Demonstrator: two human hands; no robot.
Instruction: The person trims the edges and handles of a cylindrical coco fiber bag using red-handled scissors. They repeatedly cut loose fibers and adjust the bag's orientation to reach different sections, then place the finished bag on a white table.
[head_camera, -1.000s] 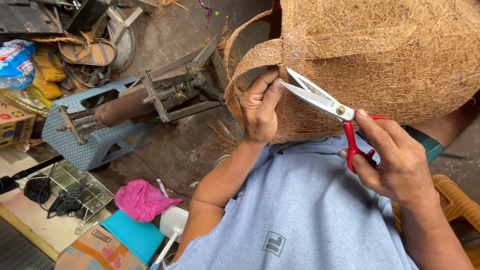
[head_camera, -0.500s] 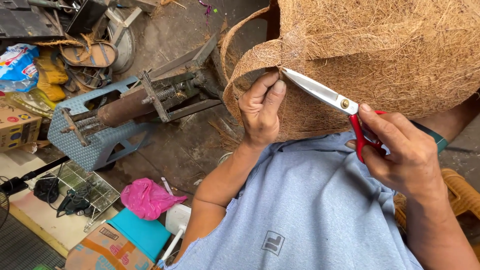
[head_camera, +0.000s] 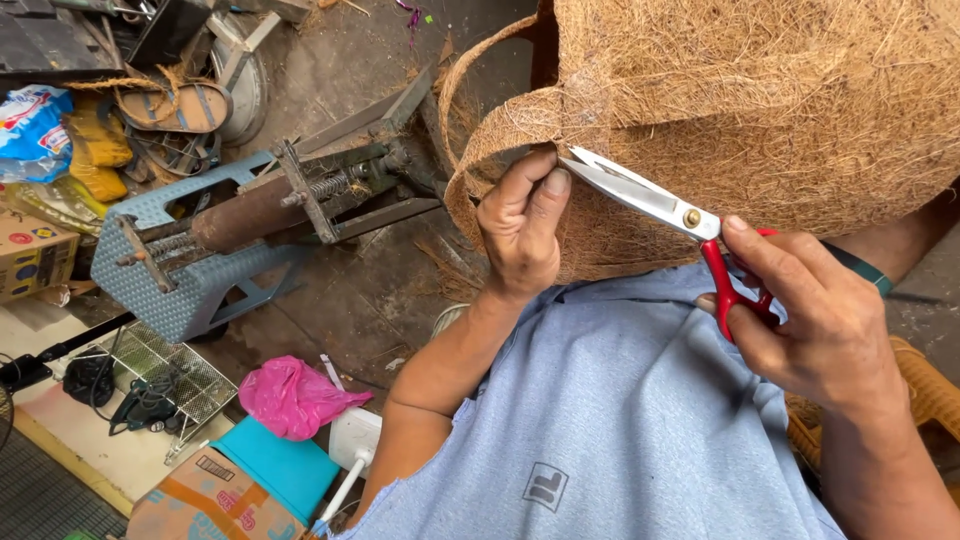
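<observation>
Head view: the left hand (head_camera: 520, 225) pinches the rim of a coir fibre basket (head_camera: 720, 110) at centre, fingers clamped on it. The right hand (head_camera: 810, 320), fingers closed around red handles, holds scissors (head_camera: 655, 200) against that rim, blades together.

Pink bag (head_camera: 292, 396), wire basket (head_camera: 165, 372), blue stool (head_camera: 190, 282)
</observation>
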